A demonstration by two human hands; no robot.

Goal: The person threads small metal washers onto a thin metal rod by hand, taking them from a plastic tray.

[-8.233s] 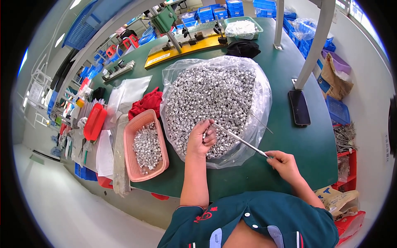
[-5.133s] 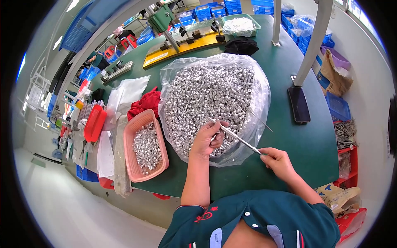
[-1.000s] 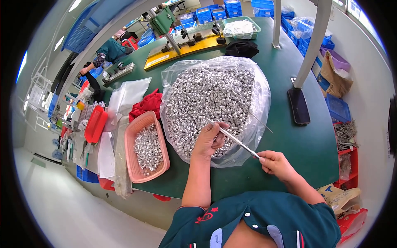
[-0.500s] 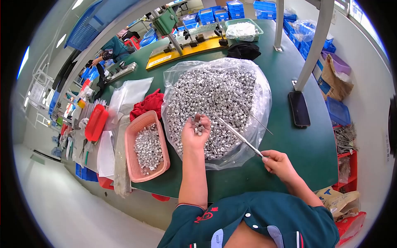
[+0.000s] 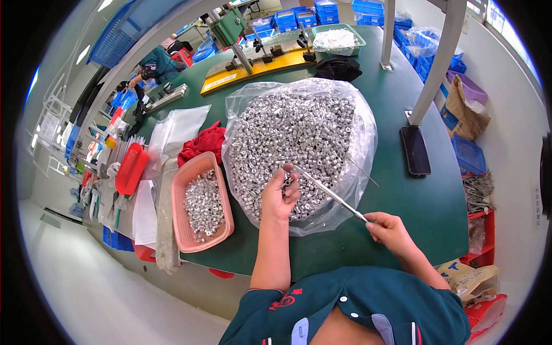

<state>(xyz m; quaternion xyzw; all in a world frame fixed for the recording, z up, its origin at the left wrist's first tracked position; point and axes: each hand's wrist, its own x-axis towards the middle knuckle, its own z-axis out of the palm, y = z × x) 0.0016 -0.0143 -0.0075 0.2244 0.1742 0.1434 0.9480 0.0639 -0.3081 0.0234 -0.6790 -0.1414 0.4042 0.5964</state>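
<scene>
A clear plastic bag (image 5: 370, 123) lies spread on the green table, filled with a heap of small silvery metal sleeves (image 5: 293, 126). Over the heap's near edge, my left hand (image 5: 279, 196) is curled palm up around a few metal sleeves (image 5: 287, 179). My right hand (image 5: 390, 230) grips the near end of a slim metal rod (image 5: 336, 198) between thumb and fingers. The rod slants up and left, its far tip beside my left fingertips. Another thin rod (image 5: 363, 169) lies across the heap's right side. Left of the bag, a pink basket (image 5: 179, 195) contains more sleeves.
A red cloth (image 5: 199, 144) and clear plastic sheets lie behind the basket. A phone (image 5: 414, 150) rests at the right near a metal post (image 5: 431, 86). Behind the bag are a black cloth (image 5: 338, 69), a yellow-based fixture (image 5: 259, 70) and a green tray (image 5: 360, 41).
My left hand has shifted slightly right and nearer me, and its fingers have curled in around the sleeves. My right hand and the rod have hardly moved.
</scene>
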